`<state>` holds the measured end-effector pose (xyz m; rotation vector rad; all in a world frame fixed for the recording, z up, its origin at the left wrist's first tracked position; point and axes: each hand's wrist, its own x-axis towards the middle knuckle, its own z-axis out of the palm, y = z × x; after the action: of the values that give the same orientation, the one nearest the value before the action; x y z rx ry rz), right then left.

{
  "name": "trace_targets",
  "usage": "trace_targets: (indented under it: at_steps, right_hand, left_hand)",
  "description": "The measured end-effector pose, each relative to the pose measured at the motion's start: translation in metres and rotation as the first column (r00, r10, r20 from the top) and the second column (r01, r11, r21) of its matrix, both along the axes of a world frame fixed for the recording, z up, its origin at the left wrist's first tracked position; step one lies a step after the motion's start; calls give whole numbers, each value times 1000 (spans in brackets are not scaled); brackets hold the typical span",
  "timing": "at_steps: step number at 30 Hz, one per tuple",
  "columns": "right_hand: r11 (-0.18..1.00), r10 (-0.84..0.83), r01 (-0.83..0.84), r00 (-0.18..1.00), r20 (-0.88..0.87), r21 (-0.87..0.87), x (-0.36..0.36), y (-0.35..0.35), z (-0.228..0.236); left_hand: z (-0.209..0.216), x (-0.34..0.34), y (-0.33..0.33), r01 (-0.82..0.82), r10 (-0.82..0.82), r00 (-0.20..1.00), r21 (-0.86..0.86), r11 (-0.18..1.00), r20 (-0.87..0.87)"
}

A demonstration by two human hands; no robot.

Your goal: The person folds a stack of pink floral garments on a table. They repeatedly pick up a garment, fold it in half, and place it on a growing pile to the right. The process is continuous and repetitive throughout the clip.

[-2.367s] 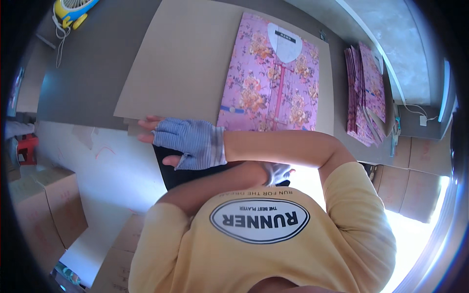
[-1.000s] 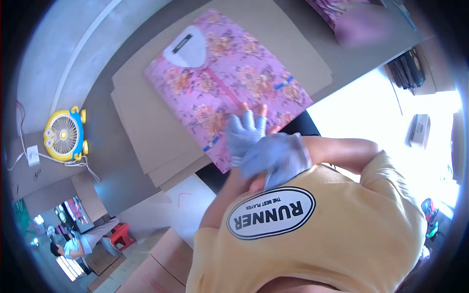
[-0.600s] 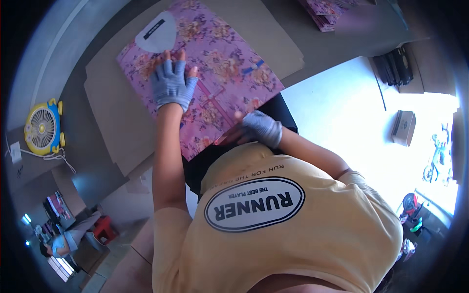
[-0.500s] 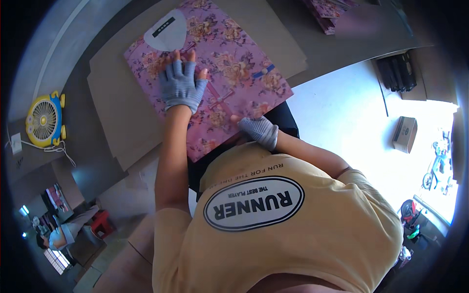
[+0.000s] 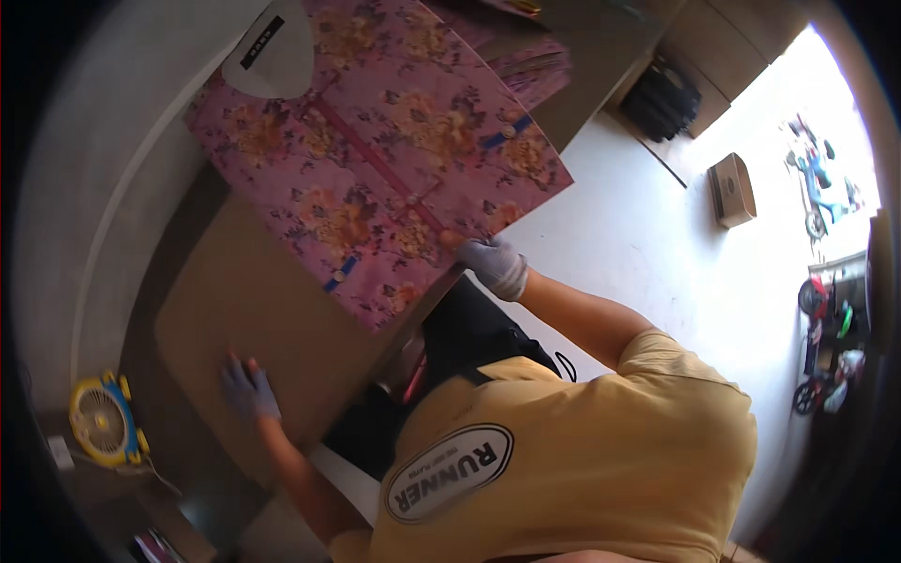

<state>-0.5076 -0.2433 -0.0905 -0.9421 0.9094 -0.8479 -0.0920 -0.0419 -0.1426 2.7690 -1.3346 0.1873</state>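
A large flat pink floral panel (image 5: pixel 389 178), printed like a folded garment with a white collar area and blue tabs, is held at its near edge by my right hand (image 5: pixel 493 266). The thumb lies on top of that edge; the other fingers are hidden beneath. The panel looks stiff, with its far end over the table. To its left, my left hand (image 5: pixel 250 390), in a grey fingerless glove, is over the brown cardboard sheet (image 5: pixel 230 291), fingers apart and holding nothing. Whether it touches the cardboard I cannot tell.
A stack of similar pink floral pieces (image 5: pixel 535 70) lies beyond the panel. A yellow and blue fan (image 5: pixel 101 422) stands at the table's left end. On the floor to the right are a carton (image 5: pixel 732 190) and a black bundle (image 5: pixel 662 98).
My left hand has left the panel's top and moved down and left over the cardboard. The panel has shifted left across the view, still gripped by my right hand. The view has turned.
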Motion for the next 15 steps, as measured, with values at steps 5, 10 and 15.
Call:
trace_targets:
  at_steps: [5,10,15]
  right_hand:
    - [973,-145,172,975,170,-155,-4,-24,43]
    - [785,-99,165,985,142,-597,-49,-142,91]
    - [991,-78,113,925,372,-74,-80,-283,150]
  left_hand:
    - [-3,-11,1,35,-33,999,-38,999,43]
    - [14,-34,9,-86,80,994,93,992,68]
    - [23,-45,8,-146,144,989,101,984,26]
